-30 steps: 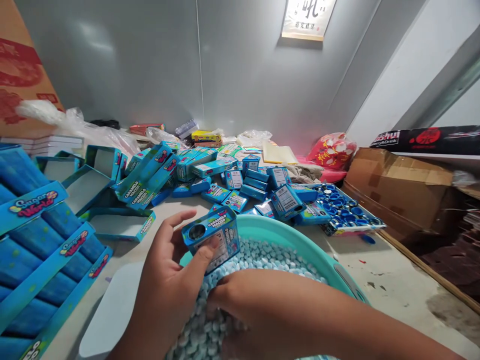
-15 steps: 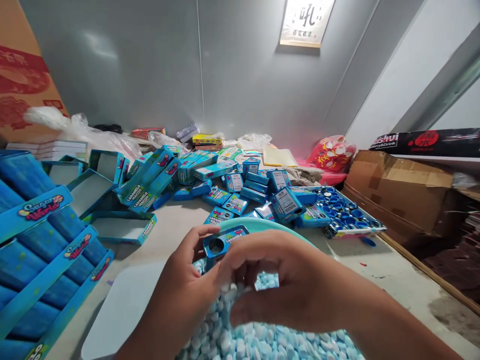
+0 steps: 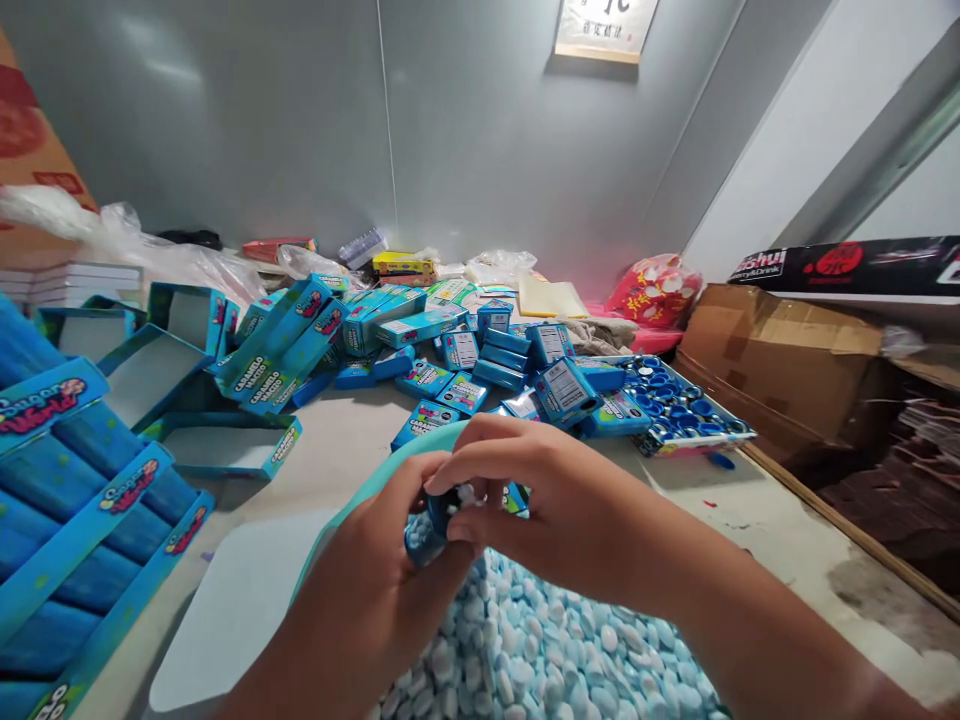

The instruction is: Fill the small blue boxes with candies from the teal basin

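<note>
My left hand (image 3: 375,545) is wrapped around a small blue candy tin (image 3: 421,540), tilted over the basin, its front mostly covered by my fingers. My right hand (image 3: 517,475) closes over the tin's opening, with a few whitish candies (image 3: 469,496) pinched between its thumb and fingers. Beneath both hands lies a heap of pale blue and white candies (image 3: 570,640) in a turquoise basin (image 3: 358,495).
Many blue tins (image 3: 502,360) are piled behind the basin. A tray of blue caps (image 3: 675,410) stands at the right. Filled display boxes (image 3: 67,530) are stacked at the left, near an empty display box (image 3: 225,445) and a whitish plastic lid (image 3: 240,600).
My right hand has come up from the candies to the tin's opening, bringing a few candies. The tin has tilted in my left hand, and the view has shifted slightly.
</note>
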A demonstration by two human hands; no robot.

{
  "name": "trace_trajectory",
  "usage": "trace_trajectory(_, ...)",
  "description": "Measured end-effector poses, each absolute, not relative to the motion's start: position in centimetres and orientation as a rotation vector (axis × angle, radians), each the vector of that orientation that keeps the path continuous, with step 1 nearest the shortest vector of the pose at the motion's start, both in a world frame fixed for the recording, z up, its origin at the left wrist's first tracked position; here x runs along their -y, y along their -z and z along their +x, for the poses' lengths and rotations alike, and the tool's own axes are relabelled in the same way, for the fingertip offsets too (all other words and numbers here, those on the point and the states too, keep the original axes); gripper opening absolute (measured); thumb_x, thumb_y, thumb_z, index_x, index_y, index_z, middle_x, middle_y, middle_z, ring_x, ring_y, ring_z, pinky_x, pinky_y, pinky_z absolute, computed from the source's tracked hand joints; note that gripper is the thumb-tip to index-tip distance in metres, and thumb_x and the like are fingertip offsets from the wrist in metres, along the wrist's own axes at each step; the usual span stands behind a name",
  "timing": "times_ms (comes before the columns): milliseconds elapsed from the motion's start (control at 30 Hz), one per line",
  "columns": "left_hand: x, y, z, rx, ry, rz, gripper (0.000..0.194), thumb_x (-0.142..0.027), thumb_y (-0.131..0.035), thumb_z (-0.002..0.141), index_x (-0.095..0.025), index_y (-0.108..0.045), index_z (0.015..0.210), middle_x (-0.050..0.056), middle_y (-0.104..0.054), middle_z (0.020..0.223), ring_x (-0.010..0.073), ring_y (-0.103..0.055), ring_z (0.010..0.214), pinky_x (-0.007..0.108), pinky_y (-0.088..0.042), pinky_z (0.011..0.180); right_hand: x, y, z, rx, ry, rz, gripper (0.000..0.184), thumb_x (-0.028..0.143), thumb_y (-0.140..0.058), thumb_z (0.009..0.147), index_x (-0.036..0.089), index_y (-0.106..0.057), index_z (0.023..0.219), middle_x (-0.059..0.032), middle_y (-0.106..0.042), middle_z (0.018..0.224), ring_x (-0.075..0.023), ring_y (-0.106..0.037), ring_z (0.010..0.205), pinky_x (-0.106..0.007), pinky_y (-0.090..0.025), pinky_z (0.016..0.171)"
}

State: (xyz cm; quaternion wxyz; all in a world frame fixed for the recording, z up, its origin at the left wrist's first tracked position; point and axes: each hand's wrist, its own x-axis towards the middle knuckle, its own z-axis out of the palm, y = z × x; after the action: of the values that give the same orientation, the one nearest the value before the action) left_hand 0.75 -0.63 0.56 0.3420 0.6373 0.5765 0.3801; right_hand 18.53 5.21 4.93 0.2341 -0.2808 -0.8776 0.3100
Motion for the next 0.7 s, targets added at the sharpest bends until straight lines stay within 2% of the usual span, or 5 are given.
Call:
trace_trajectory(200, 0.43, -0.66, 0.52, -1.458, -1.030, 1.645, 0.033, -0.045, -0.062, 0.091, -0.029, -0.060, 0.120, 0.002, -0.074, 0.115, 0.0236, -0.071, 0.103, 0.026, -0.056, 0.076, -5.29, -4.45, 18.30, 2.312, -0.957, -0.825, 0.025, 0.015, -0.070, 0.088, 0.025, -0.072, 0.111, 0.0009, -0.064, 0.103, -0.0093, -0.064, 0.086, -0.022, -0.052, 0.077)
trace_trajectory(367, 0.54, -0.79, 0.59, -1.521, -0.931, 1.675, 0.031, -0.043, -0.061, 0.091, -0.029, -0.059, 0.119, 0.000, -0.074, 0.108, 0.0211, -0.071, 0.087, 0.021, -0.045, 0.051, -4.96, -4.31, 18.06, 2.300, -0.951, -0.755, 0.029, 0.008, -0.065, 0.088, 0.026, -0.071, 0.109, 0.0012, -0.063, 0.109, -0.0089, -0.065, 0.092, -0.022, -0.053, 0.084)
trace_trajectory(433, 0.60, -0.84, 0.78, -1.576, -0.941, 1.657, 0.027, -0.038, -0.060, 0.091, -0.029, -0.060, 0.116, -0.001, -0.075, 0.104, 0.0203, -0.071, 0.083, 0.021, -0.042, 0.049, -4.80, -4.32, 17.88, 2.274, -0.972, -0.745, 0.030, 0.006, -0.063, 0.089, 0.027, -0.071, 0.108, 0.0009, -0.062, 0.111, -0.0096, -0.065, 0.095, -0.023, -0.054, 0.086)
trace_trajectory(567, 0.61, -0.70, 1.12, -1.637, -1.003, 1.627, 0.026, -0.031, -0.062, 0.088, -0.030, -0.062, 0.114, -0.002, -0.075, 0.103, 0.0219, -0.072, 0.091, 0.024, -0.051, 0.062, -4.66, -4.43, 17.77, 2.262, -0.961, -0.722, 0.030, 0.005, -0.062, 0.089, 0.025, -0.071, 0.108, -0.0004, -0.062, 0.110, -0.0108, -0.063, 0.096, -0.024, -0.054, 0.087)
trace_trajectory(700, 0.49, -0.29, 0.91, -1.608, -1.028, 1.627, 0.035, -0.036, -0.064, 0.089, -0.031, -0.060, 0.123, 0.002, -0.074, 0.113, 0.0250, -0.072, 0.102, 0.028, -0.056, 0.072, -4.81, -4.54, 17.90, 2.305, -0.849, -0.628, 0.032, 0.000, -0.059, 0.088, 0.021, -0.071, 0.109, -0.0025, -0.062, 0.112, -0.0117, -0.062, 0.102, -0.024, -0.052, 0.092)
